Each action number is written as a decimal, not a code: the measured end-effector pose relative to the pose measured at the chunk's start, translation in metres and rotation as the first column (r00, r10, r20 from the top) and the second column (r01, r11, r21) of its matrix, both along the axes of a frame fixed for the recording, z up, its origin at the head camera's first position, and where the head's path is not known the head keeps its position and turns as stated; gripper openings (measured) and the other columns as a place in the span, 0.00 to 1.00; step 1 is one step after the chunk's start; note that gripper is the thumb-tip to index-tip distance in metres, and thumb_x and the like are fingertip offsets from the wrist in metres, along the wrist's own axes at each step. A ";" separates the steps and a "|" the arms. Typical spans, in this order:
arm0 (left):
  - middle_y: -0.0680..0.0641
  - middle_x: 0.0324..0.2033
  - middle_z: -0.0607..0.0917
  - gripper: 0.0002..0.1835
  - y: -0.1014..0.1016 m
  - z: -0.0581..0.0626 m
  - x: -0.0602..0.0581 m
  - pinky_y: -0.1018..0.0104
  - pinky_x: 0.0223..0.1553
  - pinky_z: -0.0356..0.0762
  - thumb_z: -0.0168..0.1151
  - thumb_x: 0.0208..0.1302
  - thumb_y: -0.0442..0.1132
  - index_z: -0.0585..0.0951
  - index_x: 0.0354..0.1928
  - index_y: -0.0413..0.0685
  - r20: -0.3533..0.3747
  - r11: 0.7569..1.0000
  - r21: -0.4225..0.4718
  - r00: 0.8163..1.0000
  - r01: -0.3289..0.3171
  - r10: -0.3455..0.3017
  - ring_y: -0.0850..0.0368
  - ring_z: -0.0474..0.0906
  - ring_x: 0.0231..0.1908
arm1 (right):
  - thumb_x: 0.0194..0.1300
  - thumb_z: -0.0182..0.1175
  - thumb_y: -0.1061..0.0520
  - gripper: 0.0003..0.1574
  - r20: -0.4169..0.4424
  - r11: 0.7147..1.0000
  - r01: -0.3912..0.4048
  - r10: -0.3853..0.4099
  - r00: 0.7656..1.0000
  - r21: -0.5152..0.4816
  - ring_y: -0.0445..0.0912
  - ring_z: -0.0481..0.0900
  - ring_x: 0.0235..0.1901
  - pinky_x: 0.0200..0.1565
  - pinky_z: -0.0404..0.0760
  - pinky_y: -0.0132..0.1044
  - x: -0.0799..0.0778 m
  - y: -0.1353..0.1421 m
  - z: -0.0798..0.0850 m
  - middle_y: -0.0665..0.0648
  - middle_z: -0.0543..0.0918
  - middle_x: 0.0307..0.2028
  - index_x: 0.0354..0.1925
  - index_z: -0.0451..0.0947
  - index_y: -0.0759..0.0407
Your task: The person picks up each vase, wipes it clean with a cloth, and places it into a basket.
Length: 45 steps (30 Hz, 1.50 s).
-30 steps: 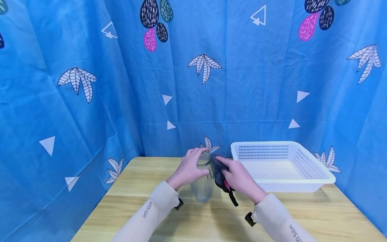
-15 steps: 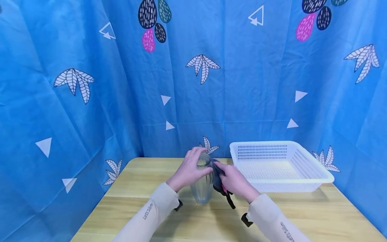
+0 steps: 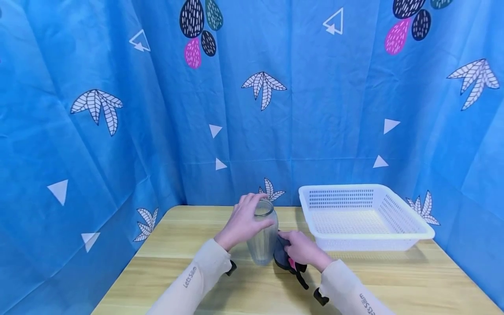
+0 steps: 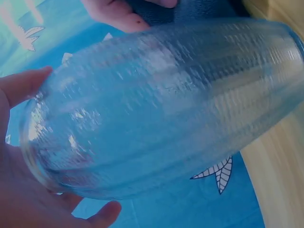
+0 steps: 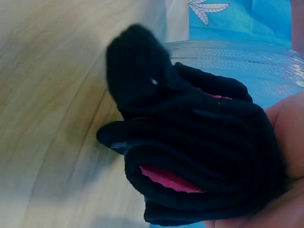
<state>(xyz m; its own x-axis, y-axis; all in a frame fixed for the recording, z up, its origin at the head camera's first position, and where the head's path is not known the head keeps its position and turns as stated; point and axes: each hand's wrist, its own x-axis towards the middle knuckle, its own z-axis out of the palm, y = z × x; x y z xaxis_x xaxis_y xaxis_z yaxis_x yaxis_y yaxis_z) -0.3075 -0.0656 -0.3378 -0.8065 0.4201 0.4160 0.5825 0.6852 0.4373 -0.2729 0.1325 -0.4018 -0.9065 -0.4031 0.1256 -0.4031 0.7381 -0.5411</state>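
Observation:
A clear ribbed glass vase stands upright on the table, its mouth at the top. My left hand grips it round the upper part, thumb on the near side and fingers at the far side of the rim. In the left wrist view the textured glass vase fills the middle. My right hand holds a bunched dark grey cloth against the vase's lower right side. The right wrist view shows the cloth's thick black folds with pink inside; most right-hand fingers are hidden behind it.
A white perforated plastic basket stands at the right rear of the wooden table. A patterned blue curtain hangs close behind the table and along its sides.
My right hand and the cloth have moved down the vase's right side, from near the rim to the lower part. The left hand has stayed at the top, shifting only slightly.

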 end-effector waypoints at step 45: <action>0.63 0.62 0.65 0.38 -0.012 0.000 -0.006 0.42 0.59 0.56 0.66 0.51 0.57 0.60 0.64 0.78 0.107 0.998 0.043 0.993 0.044 -0.049 0.56 0.55 0.64 | 0.52 0.51 0.71 0.33 -0.003 1.000 0.006 -0.006 1.000 0.013 0.39 0.76 0.22 0.38 0.74 0.37 -0.004 -0.008 0.002 0.62 0.80 0.49 0.59 0.71 0.63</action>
